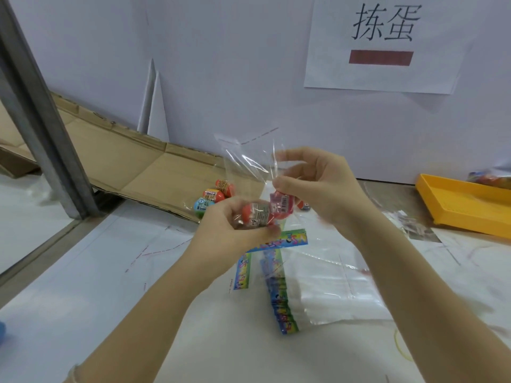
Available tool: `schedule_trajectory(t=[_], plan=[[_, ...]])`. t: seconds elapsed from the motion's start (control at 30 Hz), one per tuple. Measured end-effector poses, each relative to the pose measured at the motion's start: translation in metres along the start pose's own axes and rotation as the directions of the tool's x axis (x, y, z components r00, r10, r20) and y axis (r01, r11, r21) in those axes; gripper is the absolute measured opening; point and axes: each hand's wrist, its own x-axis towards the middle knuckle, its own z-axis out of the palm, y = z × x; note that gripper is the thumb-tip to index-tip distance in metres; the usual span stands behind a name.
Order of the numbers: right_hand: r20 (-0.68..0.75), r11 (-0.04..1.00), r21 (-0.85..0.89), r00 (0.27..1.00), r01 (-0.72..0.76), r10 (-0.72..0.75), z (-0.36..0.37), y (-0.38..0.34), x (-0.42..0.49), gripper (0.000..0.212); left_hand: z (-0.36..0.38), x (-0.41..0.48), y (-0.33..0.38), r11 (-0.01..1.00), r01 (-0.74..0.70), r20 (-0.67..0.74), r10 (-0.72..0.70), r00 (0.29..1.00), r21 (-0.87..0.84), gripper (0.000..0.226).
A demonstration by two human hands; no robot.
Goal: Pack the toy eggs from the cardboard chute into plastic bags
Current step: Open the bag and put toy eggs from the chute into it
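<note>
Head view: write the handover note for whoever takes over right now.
Left hand grips a red egg, apparently through the clear bag. Right hand pinches the bag's upper part, beside a second egg.
At the foot of the cardboard chute lie loose eggs; empty bags lie on the table.
Done: this bag seems part filled.
Left: finish this bag, then pack the loose eggs.

Paper sign (381, 42), two black characters over a dark red bar, on white wall (221, 64). Grey metal post (41, 114) slants at left. Yellow tray (464, 205) on tabletop (83, 272), far right. Yellow rubber band (398, 347) lower right.
</note>
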Motion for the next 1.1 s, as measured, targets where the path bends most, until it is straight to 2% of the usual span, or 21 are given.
schedule_trajectory(t=[0.13, 0.23, 0.33, 0.4, 0.5, 0.6, 0.73, 0.83, 0.97, 1.0, 1.03, 1.1], plan=[[0.114, 0.996, -0.049, 0.991, -0.068, 0.073, -0.003, -0.001, -0.001, 0.035, 0.002, 0.002, 0.0, 0.998, -0.007, -0.128, -0.001, 0.992, -0.061, 0.02], [0.156, 0.995, -0.069, 0.985, -0.068, 0.079, 0.0, 0.0, -0.001, 0.032, 0.001, 0.001, 0.003, 0.997, -0.015, -0.158, 0.004, 0.987, -0.07, 0.019], [0.083, 0.994, -0.104, 0.996, -0.034, 0.043, 0.0, 0.004, 0.001, 0.014, 0.001, -0.002, 0.006, 0.995, -0.036, -0.019, 0.034, 0.999, -0.09, 0.041], [0.07, 0.994, -0.105, 0.997, -0.021, 0.028, -0.002, 0.005, 0.002, 0.011, 0.002, -0.002, 0.007, 0.983, -0.048, 0.024, 0.053, 0.998, -0.175, 0.037], [0.101, 0.997, -0.081, 0.995, 0.0, 0.008, -0.001, 0.005, 0.002, 0.015, 0.002, -0.001, 0.007, 0.975, -0.063, -0.085, 0.046, 0.995, -0.212, 0.022], [0.134, 0.995, -0.096, 0.991, 0.006, 0.007, 0.0, 0.006, 0.002, 0.019, 0.004, 0.0, 0.006, 0.975, -0.08, -0.137, 0.053, 0.989, -0.205, 0.012], [0.253, 0.996, -0.085, 0.967, -0.012, 0.034, 0.003, 0.008, -0.001, 0.018, 0.006, -0.003, 0.006, 0.966, -0.121, -0.173, 0.082, 0.981, -0.228, 0.02], [0.189, 1.0, -0.025, 0.982, 0.006, -0.001, 0.004, 0.011, 0.001, 0.013, 0.003, 0.0, 0.008, 0.945, -0.061, -0.121, 0.024, 0.992, -0.32, 0.018], [0.231, 1.0, 0.002, 0.973, 0.021, -0.021, 0.007, 0.017, 0.001, 0.01, -0.001, 0.007, 0.013, 0.932, 0.133, 0.098, -0.105, 0.99, -0.337, 0.023], [0.244, 0.999, 0.012, 0.969, 0.031, -0.033, 0.01, 0.019, 0.0, 0.012, 0.0, 0.007, 0.012, 0.92, 0.157, 0.105, -0.127, 0.986, -0.359, 0.026], [0.25, 0.999, 0.029, 0.968, 0.03, -0.037, 0.011, 0.021, 0.0, 0.015, 0.001, 0.01, 0.011, 0.918, 0.159, 0.053, -0.15, 0.987, -0.363, 0.028], [0.264, 0.999, 0.049, 0.964, -0.007, -0.006, 0.013, 0.024, 0.001, 0.02, 0.001, 0.006, 0.002, 0.895, 0.077, -0.016, -0.094, 0.995, -0.439, 0.027]])
